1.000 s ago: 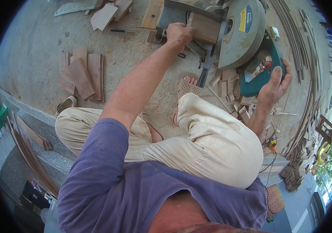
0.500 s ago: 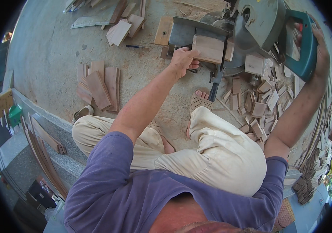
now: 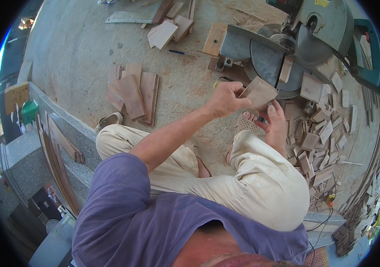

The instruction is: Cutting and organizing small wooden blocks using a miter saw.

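While flat boards lie in a pile on the floor at the left, the left hand holds a small wood block by its left edge, thumb and fingers closed on it. The block is up off the floor, just on the near side of the saw. It sits tilted, one corner pointing away toward the saw. It looks almost square, so I cannot tell its long axis. The right hand is at its near right corner, fingers a bit apart; I cannot tell if they grip. Farther right, many wood scraps lie about.
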Motion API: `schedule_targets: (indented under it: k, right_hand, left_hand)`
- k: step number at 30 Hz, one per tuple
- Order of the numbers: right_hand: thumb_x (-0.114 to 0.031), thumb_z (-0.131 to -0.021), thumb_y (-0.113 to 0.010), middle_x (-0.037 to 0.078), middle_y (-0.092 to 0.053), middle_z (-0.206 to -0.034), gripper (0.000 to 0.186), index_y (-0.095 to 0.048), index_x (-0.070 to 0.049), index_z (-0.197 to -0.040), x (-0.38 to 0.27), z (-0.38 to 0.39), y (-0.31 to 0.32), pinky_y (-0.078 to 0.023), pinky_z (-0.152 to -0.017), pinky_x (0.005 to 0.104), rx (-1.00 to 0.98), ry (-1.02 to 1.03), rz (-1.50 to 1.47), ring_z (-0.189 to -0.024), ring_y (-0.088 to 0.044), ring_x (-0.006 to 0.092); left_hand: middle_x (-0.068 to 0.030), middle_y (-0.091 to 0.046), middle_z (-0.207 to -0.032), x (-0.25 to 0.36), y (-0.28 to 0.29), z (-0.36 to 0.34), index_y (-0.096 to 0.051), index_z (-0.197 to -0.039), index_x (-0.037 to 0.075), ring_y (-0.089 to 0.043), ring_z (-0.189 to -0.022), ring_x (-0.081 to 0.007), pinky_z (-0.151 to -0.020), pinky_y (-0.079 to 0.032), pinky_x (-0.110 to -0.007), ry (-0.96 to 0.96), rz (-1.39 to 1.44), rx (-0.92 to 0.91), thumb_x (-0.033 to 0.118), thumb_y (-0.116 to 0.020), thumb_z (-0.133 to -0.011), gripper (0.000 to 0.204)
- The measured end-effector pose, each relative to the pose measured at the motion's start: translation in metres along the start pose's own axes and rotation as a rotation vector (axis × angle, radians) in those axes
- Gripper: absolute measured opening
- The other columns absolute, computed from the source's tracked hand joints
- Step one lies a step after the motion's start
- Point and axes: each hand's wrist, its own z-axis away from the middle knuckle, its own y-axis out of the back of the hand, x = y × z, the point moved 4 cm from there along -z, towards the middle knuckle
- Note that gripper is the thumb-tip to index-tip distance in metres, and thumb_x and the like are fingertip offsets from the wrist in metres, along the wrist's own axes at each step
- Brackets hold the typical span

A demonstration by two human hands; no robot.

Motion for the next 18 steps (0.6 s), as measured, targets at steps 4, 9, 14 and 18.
schedule_targets:
  k: [4, 9, 14, 18]
  right_hand:
    - [-0.048, -0.102, -0.061, 0.01, -0.06, -0.14, 0.06, -0.051, -0.008, -0.146, 0.032, -0.021, -0.043, -0.055, -0.093, 0.0405, -0.294, -0.18, -0.392, -0.121, -0.062, 0.0225]
    - [-0.05, -0.099, -0.066, 0.009, -0.062, -0.134, 0.063, -0.052, -0.009, -0.144, 0.046, -0.051, -0.07, -0.052, -0.096, 0.0418, -0.409, -0.185, -0.358, -0.118, -0.062, 0.02]
    - [-0.031, -0.094, -0.078, 0.007, -0.067, -0.128, 0.053, -0.057, -0.003, -0.135, 0.07, -0.07, -0.076, -0.051, -0.1, 0.0355, -0.401, -0.161, -0.305, -0.114, -0.064, 0.0182]
    - [-0.026, -0.092, -0.081, 0.007, -0.067, -0.128, 0.051, -0.06, -0.003, -0.132, 0.081, -0.08, -0.065, -0.05, -0.101, 0.0355, -0.285, -0.169, -0.351, -0.115, -0.064, 0.0184]
  left_hand:
    - [-0.0109, -0.073, -0.097, 0.024, -0.005, 0.045, -0.066, -0.093, 0.0, -0.066, -0.086, -0.0338, -0.081, -0.054, -0.042, -0.538, -0.624, 0.037, 0.036, -0.088, -0.079, 0.045]
    - [-0.0088, -0.071, -0.093, -0.003, 0.015, 0.052, -0.066, -0.094, 0.0, -0.066, -0.088, -0.0177, -0.078, -0.057, -0.034, -0.307, -0.143, 0.128, 0.032, -0.076, -0.093, 0.034]
    - [-0.0081, -0.072, -0.099, -0.046, 0.045, 0.039, -0.07, -0.098, 0.003, -0.065, -0.096, -0.0101, -0.075, -0.058, -0.029, 0.058, 0.043, 0.115, 0.026, -0.064, -0.102, 0.024]
    - [-0.0037, -0.07, -0.097, -0.067, 0.046, 0.026, -0.069, -0.103, 0.008, -0.067, -0.093, -0.0131, -0.079, -0.058, -0.035, 0.184, 0.48, 0.266, 0.027, -0.065, -0.102, 0.019]
